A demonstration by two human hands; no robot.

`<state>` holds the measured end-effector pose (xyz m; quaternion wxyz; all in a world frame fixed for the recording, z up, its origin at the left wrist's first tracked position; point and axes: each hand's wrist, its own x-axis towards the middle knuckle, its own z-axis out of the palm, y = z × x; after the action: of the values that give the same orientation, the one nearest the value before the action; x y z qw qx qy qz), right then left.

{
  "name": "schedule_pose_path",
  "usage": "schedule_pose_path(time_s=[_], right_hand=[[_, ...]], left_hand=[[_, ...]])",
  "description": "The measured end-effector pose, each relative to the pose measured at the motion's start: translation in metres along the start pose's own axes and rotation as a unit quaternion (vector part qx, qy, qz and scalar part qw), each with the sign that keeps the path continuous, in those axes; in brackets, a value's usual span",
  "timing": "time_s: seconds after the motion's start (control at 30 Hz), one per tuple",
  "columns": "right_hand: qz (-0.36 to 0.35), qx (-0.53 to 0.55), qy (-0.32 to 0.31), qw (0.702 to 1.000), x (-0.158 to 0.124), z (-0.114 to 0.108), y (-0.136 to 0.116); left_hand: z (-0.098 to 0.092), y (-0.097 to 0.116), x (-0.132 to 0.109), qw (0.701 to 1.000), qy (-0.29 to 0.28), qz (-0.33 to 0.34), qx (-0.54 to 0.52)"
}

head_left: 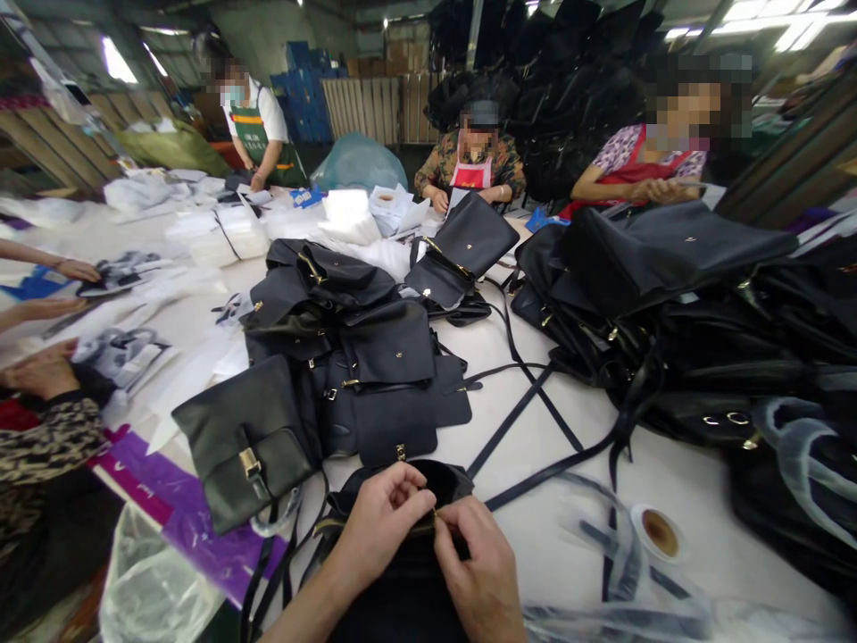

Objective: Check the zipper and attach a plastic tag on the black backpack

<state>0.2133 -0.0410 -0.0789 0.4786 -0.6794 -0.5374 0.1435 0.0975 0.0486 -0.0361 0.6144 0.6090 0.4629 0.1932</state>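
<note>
A black leather-look bag (395,598) lies close in front of me with its mouth open and a gold zipper (326,528) along the edge. Over that opening is my left hand (381,513), its fingers curled and the thumb pressed toward them; what they hold is hidden. My right hand (478,558) pinches thumb and forefinger at a small gold-coloured end of the zipper, close to the left thumb. Just beyond, an olive-black bag with a gold buckle (249,461) leans beside several stacked black bags (388,344).
More black bags (669,259) are heaped at right, straps (515,420) trailing across the white table (528,522). A tape roll (660,533) and clear plastic strips lie nearby. Purple packaging (194,518) is at left. Co-workers sit or stand around; one person's hand (44,371) is at left.
</note>
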Motion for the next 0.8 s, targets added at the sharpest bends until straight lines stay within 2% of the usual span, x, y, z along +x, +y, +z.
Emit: schedule_pose_path(time_s=[0.1, 0.23, 0.3, 0.5, 0.67, 0.8], right_hand=[[-0.017, 0.004, -0.016, 1.000, -0.001, -0.005, -0.001], [0.026, 0.063, -0.092, 0.993, 0.003, -0.019, -0.001], [0.026, 0.065, -0.128, 0.989, 0.007, -0.026, 0.000], [-0.104, -0.054, -0.185, 0.976, 0.017, -0.035, 0.006], [-0.178, -0.163, -0.175, 0.955, 0.021, -0.030, 0.003], [-0.189, -0.211, -0.143, 0.948, 0.022, -0.022, 0.002]], left_hand=[[-0.001, -0.002, -0.004, 1.000, -0.010, 0.001, -0.025], [-0.003, -0.006, -0.009, 0.999, -0.028, 0.009, -0.036], [-0.002, -0.007, -0.011, 0.998, -0.036, 0.006, -0.047], [0.002, -0.008, -0.012, 0.997, -0.033, -0.011, -0.065], [0.003, -0.007, -0.011, 0.998, -0.024, -0.016, -0.062], [0.002, -0.008, -0.012, 0.998, -0.034, -0.008, -0.056]])
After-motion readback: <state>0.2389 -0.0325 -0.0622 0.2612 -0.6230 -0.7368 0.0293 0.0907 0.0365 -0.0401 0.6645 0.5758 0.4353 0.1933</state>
